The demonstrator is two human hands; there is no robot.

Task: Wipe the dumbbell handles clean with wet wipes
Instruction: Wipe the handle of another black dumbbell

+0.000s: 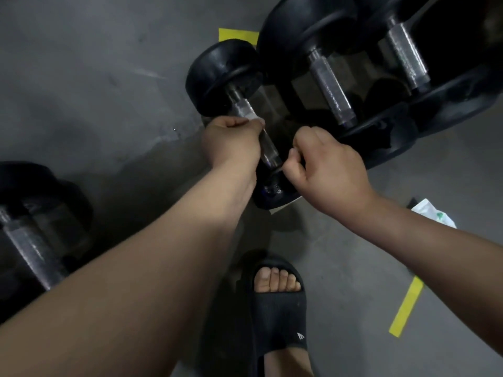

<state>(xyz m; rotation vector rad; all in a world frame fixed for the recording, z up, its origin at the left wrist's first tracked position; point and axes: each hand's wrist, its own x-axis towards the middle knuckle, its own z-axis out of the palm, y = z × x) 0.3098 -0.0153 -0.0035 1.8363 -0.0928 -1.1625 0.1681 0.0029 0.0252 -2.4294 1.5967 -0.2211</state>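
A small black dumbbell [223,77] lies on the grey floor at the centre, its silver handle [242,107] running toward me. My left hand [231,142] grips the middle of that handle with a white wet wipe [254,118] wrapped under the fingers. My right hand [329,167] has its fingers curled at the near end of the handle, by the near black head [272,191]; what it holds there I cannot tell.
Two larger dumbbells [330,88] [407,54] lie side by side at the upper right. Another dumbbell [30,240] sits at the left edge. A white wipes packet [432,213] lies on the floor at the right. My foot in a black slide [277,303] stands below, near yellow tape [407,306].
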